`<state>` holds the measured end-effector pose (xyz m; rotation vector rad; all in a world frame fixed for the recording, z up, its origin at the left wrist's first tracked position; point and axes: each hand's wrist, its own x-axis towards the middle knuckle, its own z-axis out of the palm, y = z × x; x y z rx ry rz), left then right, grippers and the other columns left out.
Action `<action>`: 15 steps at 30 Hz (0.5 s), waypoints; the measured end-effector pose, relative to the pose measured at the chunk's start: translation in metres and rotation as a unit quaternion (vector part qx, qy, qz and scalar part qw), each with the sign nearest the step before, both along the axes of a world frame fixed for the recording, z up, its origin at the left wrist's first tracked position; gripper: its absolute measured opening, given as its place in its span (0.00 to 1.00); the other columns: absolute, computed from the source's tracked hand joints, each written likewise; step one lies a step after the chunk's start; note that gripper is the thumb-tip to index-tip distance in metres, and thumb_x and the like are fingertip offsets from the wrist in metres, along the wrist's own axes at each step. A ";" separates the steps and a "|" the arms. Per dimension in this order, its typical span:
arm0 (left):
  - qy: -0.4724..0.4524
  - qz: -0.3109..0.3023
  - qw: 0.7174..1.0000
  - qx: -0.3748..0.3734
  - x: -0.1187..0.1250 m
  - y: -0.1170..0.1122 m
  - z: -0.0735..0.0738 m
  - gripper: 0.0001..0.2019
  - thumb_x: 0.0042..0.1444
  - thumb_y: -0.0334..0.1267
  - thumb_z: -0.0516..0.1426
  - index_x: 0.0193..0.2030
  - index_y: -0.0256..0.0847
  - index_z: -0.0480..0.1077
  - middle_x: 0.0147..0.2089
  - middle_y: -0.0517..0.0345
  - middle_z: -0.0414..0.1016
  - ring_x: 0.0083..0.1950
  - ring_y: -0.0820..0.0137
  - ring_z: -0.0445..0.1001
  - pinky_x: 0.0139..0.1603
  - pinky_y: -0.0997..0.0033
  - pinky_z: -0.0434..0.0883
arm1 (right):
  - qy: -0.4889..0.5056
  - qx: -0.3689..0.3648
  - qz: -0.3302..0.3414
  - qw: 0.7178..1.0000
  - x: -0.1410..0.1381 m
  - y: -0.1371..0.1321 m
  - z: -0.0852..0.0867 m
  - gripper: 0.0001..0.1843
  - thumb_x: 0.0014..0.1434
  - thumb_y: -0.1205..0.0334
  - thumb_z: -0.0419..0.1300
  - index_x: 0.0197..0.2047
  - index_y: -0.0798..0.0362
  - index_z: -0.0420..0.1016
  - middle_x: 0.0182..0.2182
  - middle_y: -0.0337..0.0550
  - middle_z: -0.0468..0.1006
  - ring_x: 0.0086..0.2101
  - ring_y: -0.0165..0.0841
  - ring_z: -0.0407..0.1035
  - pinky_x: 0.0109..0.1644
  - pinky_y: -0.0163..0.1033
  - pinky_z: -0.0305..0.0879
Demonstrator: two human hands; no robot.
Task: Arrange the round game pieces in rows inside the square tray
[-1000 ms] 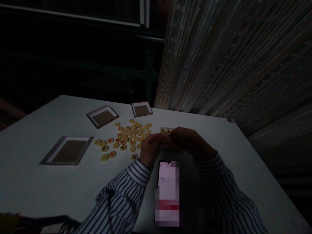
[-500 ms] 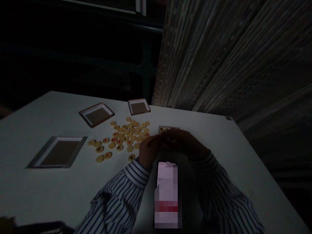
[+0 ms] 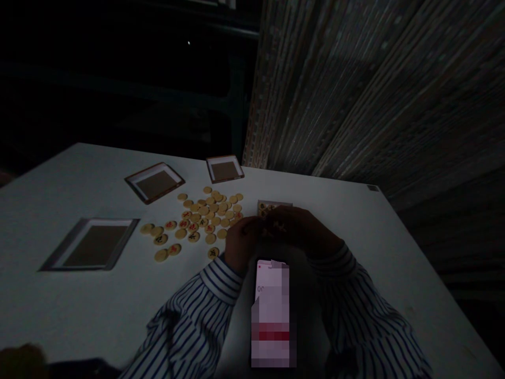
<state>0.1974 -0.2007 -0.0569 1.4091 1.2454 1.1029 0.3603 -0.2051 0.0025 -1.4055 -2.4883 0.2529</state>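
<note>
My left hand (image 3: 241, 243) and my right hand (image 3: 303, 227) meet just above the white table (image 3: 79, 305), fingers curled together over a small box of round game pieces (image 3: 272, 208). Only the far edge of that box shows past my knuckles. What the fingers pinch is too dark to make out. A spread of pale round game discs (image 3: 201, 218) with red and black marks lies just left of my left hand. Both sleeves are white with dark stripes.
A lit phone (image 3: 272, 310) stands between my forearms. Three shallow tray-like box parts lie on the table: one at the left (image 3: 89, 245), one further back (image 3: 154, 181), a small one at the back (image 3: 224, 169). A dark textured wall rises right.
My hands have drawn a little closer together and lower over the box. The view has shifted slightly; the discs and trays have not moved.
</note>
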 end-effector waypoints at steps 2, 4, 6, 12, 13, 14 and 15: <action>0.020 0.002 1.000 0.016 -0.001 0.000 0.000 0.09 0.52 0.37 0.55 0.36 0.38 0.74 0.35 0.55 0.78 0.36 0.69 0.74 0.38 0.71 0.71 | 0.020 0.006 -0.006 1.000 0.003 0.000 0.000 0.11 0.54 0.60 0.58 0.42 0.53 0.72 0.37 0.44 0.76 0.37 0.32 0.70 0.39 0.36 0.64; 0.039 0.007 0.999 0.027 -0.002 0.000 -0.002 0.09 0.52 0.36 0.55 0.37 0.38 0.74 0.36 0.54 0.77 0.38 0.68 0.74 0.39 0.70 0.71 | 0.034 0.013 -0.010 0.999 0.007 0.001 0.000 0.12 0.53 0.59 0.60 0.41 0.53 0.71 0.38 0.44 0.76 0.37 0.32 0.70 0.39 0.36 0.65; 0.049 0.007 0.998 0.034 -0.003 0.001 -0.006 0.10 0.53 0.36 0.54 0.39 0.38 0.73 0.38 0.53 0.77 0.39 0.68 0.74 0.41 0.68 0.71 | 0.032 0.012 -0.014 0.999 0.011 0.001 0.000 0.13 0.52 0.59 0.60 0.42 0.53 0.71 0.38 0.45 0.77 0.37 0.33 0.71 0.40 0.37 0.65; 0.098 -0.008 0.991 0.086 -0.002 0.002 -0.020 0.12 0.54 0.33 0.53 0.44 0.39 0.70 0.44 0.52 0.75 0.46 0.67 0.73 0.48 0.65 0.70 | -0.013 0.029 -0.021 0.999 0.017 0.003 -0.006 0.14 0.54 0.59 0.59 0.44 0.51 0.70 0.40 0.46 0.76 0.38 0.34 0.70 0.41 0.40 0.66; 0.107 -0.011 0.990 0.092 -0.002 0.002 -0.021 0.12 0.54 0.33 0.52 0.45 0.39 0.70 0.45 0.52 0.74 0.47 0.67 0.72 0.49 0.65 0.70 | -0.024 0.030 -0.022 0.999 0.017 0.003 -0.007 0.13 0.54 0.59 0.58 0.44 0.51 0.71 0.40 0.47 0.76 0.38 0.35 0.70 0.41 0.40 0.66; 0.117 -0.016 0.988 0.098 -0.002 0.002 -0.022 0.13 0.54 0.32 0.52 0.46 0.39 0.69 0.46 0.52 0.74 0.48 0.66 0.72 0.50 0.64 0.69 | -0.036 0.029 -0.024 0.999 0.017 0.004 -0.008 0.13 0.54 0.59 0.58 0.44 0.52 0.71 0.40 0.47 0.76 0.39 0.35 0.70 0.42 0.40 0.66; 0.125 -0.021 0.987 0.102 -0.002 0.002 -0.023 0.13 0.54 0.32 0.52 0.47 0.38 0.69 0.47 0.52 0.74 0.48 0.66 0.72 0.50 0.64 0.69 | -0.048 0.026 -0.027 0.998 0.017 0.004 -0.009 0.13 0.54 0.59 0.58 0.43 0.52 0.71 0.40 0.47 0.76 0.39 0.35 0.70 0.42 0.40 0.66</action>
